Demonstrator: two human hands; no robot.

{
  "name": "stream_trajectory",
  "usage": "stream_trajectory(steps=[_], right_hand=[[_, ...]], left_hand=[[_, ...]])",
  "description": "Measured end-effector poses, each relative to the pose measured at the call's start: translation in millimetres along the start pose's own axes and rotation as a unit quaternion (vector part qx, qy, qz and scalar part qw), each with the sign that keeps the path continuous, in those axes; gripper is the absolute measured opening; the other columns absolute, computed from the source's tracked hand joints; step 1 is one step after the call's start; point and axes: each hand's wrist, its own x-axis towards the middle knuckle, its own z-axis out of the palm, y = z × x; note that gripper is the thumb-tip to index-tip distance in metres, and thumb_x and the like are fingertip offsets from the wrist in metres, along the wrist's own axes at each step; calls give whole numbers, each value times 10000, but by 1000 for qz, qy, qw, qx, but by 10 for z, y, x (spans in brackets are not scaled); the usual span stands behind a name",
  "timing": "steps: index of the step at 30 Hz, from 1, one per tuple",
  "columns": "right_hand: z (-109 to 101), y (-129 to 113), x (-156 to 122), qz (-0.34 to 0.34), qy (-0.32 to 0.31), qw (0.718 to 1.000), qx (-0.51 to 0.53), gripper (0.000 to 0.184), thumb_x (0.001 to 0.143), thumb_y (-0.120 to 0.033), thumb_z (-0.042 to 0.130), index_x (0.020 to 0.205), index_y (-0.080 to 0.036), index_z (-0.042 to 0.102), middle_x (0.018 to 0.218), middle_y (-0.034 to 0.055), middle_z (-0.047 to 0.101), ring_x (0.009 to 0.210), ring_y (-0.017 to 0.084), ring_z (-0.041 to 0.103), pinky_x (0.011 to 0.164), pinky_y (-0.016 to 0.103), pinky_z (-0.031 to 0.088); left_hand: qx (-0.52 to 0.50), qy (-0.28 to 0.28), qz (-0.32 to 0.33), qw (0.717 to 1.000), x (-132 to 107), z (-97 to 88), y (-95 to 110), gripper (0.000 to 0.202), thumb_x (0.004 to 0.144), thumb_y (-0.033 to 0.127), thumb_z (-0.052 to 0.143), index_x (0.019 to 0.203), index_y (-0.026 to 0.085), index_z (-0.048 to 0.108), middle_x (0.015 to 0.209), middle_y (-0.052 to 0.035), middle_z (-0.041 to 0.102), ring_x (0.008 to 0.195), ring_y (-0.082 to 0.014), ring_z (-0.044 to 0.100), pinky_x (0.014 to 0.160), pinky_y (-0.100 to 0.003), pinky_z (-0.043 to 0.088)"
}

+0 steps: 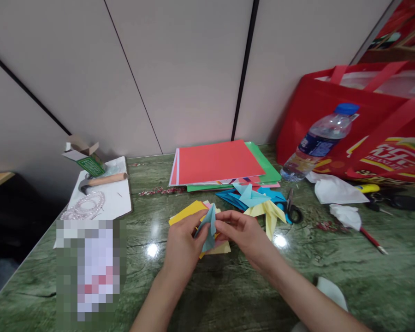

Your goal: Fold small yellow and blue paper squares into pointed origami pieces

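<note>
Forearms [300,285] nearest; L hand [182,240] pinching blue paper [211,222], R hand [246,234] at edge, grip unclear. Best: align edges, crease firmly.

Hammer [109,179] on white board [117,199]; bottle [317,142] beside red bag [309,103].

From close above the hands [183,235] [246,234], the head camera faces forward and down.

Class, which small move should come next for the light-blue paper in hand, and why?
Probably pressing a fold flatter with the right hand: the left hand pinches the folded light-blue paper, and the right hand's fingers are close at its edge.
</note>
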Motion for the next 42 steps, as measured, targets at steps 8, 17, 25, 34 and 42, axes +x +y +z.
stream_trajectory(steps=[8,17,25,34,42], right_hand=[[7,-35,-2,-23,13,998,-64,272,662,-444,664,678,-174,633,622,-13,598,571,146,581,583,281,481],[-8,-24,-10,-24,32,998,-42,261,607,-400,727,658,-161,636,603,-4,612,547,127,561,539,254,483],[-2,-43,-20,-25,64,998,-12,280,542,-383,774,610,-165,611,533,5,608,514,147,564,524,289,496],[-2,-42,-18,-30,69,997,-2,253,570,-381,754,634,-153,664,569,21,640,521,152,585,530,292,493],[12,-76,-41,-71,76,993,-59,145,584,-314,742,607,-186,677,679,32,668,616,185,614,563,311,518]], left_hand=[[-124,-17,-59,990,10,-2,64,262,722,192,585,963,196,690,804,-48,714,598,-146,605,542,-239,477],[-184,-10,-144,972,47,-56,111,280,676,258,651,931,150,692,745,-55,702,604,-158,620,536,-252,494],[-18,74,101,992,12,-54,78,251,744,203,609,993,208,642,991,-77,682,909,-210,620,807,-364,502],[-21,71,155,985,13,-36,103,215,758,162,583,964,193,636,1041,-98,664,986,-222,600,855,-398,486],[-58,71,77,993,11,-41,150,57,746,178,583,753,181,640,958,-84,679,889,-206,631,809,-362,488]])
